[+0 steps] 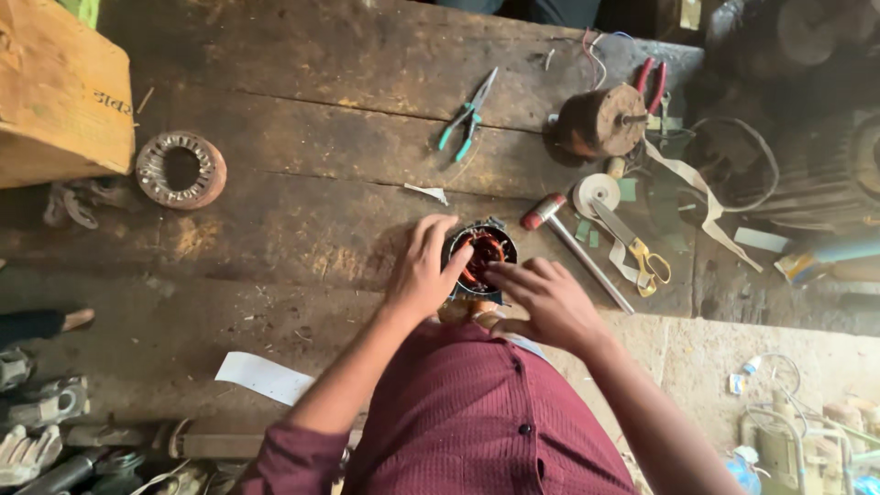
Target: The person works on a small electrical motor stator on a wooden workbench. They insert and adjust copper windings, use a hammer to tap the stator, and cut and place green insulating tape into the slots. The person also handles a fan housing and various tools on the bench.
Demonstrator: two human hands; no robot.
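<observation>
Maroon ribbed shirt (477,412), both hands (422,270) clasped on round copper-wound stator (483,257) over scarred wooden bench (302,137).

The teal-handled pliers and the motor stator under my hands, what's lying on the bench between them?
In the head view, only a small white scrap lies on the bare wooden bench between the teal-handled pliers and the stator.

We see soft, even daylight on the wooden worktop (302,137), brightest on the cardboard box (55,92) at upper left and the pale floor at lower right. The upper right corner sinks into dim shadow, and shadows under the hands are faint. The centre is sharp; the edges bend and blur, most at lower left and right.
</observation>
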